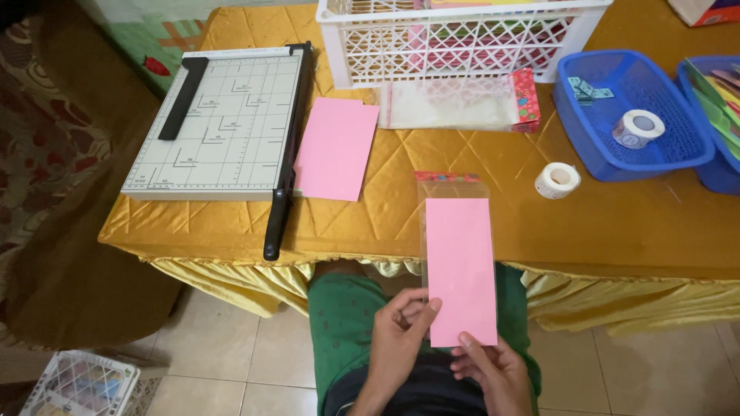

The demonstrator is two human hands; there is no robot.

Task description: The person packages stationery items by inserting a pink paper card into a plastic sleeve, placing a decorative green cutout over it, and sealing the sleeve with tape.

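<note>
Both of my hands hold a pink paper strip that sits partly inside a clear plastic sleeve with a red patterned top. My left hand pinches the strip's lower left edge. My right hand grips its bottom edge from below. The strip hangs upright over my lap, at the near edge of the table with the gold quilted cloth.
A paper cutter with a black arm lies at the left, a loose pink sheet beside it. A stack of clear sleeves lies before a white crate. Two blue baskets and two tape rolls are at right.
</note>
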